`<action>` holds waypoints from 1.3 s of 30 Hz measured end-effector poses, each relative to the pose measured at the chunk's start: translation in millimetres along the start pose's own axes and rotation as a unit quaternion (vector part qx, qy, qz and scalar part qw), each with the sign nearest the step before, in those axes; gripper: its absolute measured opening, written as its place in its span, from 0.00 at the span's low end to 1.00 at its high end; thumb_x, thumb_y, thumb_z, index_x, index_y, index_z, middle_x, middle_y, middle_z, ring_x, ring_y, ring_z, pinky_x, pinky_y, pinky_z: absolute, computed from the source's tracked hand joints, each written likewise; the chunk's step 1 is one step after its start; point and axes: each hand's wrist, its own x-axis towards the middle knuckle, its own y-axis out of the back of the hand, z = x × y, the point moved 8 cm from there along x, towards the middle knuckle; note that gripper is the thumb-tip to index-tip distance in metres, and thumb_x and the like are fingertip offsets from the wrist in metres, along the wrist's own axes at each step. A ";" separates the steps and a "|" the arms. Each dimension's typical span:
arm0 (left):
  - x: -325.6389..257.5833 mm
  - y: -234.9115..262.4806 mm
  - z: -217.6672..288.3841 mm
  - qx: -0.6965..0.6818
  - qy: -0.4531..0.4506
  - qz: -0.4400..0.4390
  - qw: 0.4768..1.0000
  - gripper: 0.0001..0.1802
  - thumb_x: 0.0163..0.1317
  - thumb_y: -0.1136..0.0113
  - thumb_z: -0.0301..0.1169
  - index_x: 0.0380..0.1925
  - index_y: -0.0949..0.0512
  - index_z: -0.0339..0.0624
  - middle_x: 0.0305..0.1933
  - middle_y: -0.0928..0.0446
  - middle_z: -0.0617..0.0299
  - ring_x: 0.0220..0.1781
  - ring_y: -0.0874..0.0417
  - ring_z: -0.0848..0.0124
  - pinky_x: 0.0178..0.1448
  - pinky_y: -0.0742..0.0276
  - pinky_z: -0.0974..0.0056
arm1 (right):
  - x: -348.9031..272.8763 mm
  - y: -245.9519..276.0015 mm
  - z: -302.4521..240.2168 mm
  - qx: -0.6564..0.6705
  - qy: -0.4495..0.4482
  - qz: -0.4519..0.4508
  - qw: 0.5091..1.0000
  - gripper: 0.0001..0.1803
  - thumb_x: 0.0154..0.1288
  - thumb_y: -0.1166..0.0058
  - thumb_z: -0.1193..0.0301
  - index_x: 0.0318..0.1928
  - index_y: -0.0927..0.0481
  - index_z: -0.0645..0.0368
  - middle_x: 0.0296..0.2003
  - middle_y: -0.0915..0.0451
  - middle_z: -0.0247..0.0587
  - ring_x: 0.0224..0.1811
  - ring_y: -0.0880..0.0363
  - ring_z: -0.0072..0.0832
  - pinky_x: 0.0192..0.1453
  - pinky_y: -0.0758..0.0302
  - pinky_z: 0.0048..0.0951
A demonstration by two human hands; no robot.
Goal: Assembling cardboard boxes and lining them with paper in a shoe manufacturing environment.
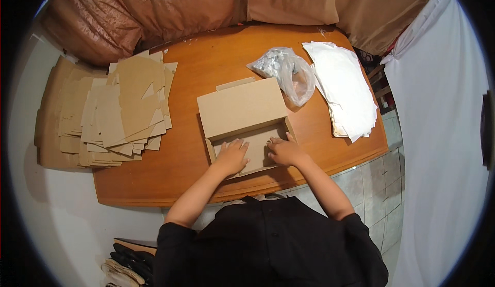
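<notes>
Cardboard box [243, 110] | open | beneath and around left fingers [237, 143], right fingers [276, 142]

Box floor [258, 143] partly hidden, curtains [191, 3] cut off at top edge

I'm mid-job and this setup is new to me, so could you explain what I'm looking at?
There is no machine here: a person works with two bare hands. The single picture comes from a wide fisheye camera worn on the person's head, looking down, so straight edges bend near the rim. Picture left is the person's left.

On the wooden table sits an open cardboard box, its lid on the far side. The left hand and right hand reach into it, fingers spread; neither seems to hold anything.

To the left are piled flat cardboard pieces. To the right are a clear plastic bag and stacked white sheets; the bag's contents are unclear.
</notes>
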 end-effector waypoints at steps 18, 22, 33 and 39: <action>50.8 -39.0 -31.6 -0.152 0.111 -0.193 0.963 0.45 0.61 0.59 0.64 0.71 0.56 0.54 0.74 0.64 0.41 0.75 0.65 0.45 0.73 0.60 0.46 | 36.1 20.9 15.1 0.369 0.041 0.027 0.928 0.33 0.66 0.53 0.54 0.66 0.39 0.59 0.62 0.35 0.54 0.64 0.36 0.39 0.66 0.39 0.34; 40.7 56.0 41.8 -0.296 -0.030 -0.044 0.954 0.33 0.67 0.56 0.49 0.66 0.42 0.43 0.67 0.40 0.44 0.70 0.42 0.55 0.70 0.47 0.61 | -19.7 97.9 31.0 0.461 0.121 0.113 0.872 0.24 0.68 0.51 0.62 0.59 0.31 0.61 0.53 0.26 0.43 0.57 0.29 0.28 0.59 0.32 0.30; 122.1 58.5 184.7 -0.249 -0.116 0.090 0.957 0.26 0.65 0.48 0.41 0.57 0.31 0.37 0.57 0.28 0.46 0.59 0.28 0.54 0.62 0.35 0.60 | -147.8 116.7 279.8 0.121 -0.172 0.513 0.832 0.14 0.52 0.45 0.74 0.42 0.22 0.62 0.40 0.19 0.49 0.44 0.22 0.43 0.49 0.27 0.39; 170.4 30.0 260.3 -0.291 -0.140 0.019 0.946 0.25 0.66 0.50 0.42 0.59 0.32 0.41 0.58 0.30 0.48 0.61 0.31 0.55 0.64 0.37 0.61 | -135.3 119.0 327.6 0.013 -0.215 0.466 0.859 0.16 0.53 0.44 0.69 0.44 0.22 0.58 0.45 0.22 0.42 0.49 0.26 0.39 0.56 0.36 0.46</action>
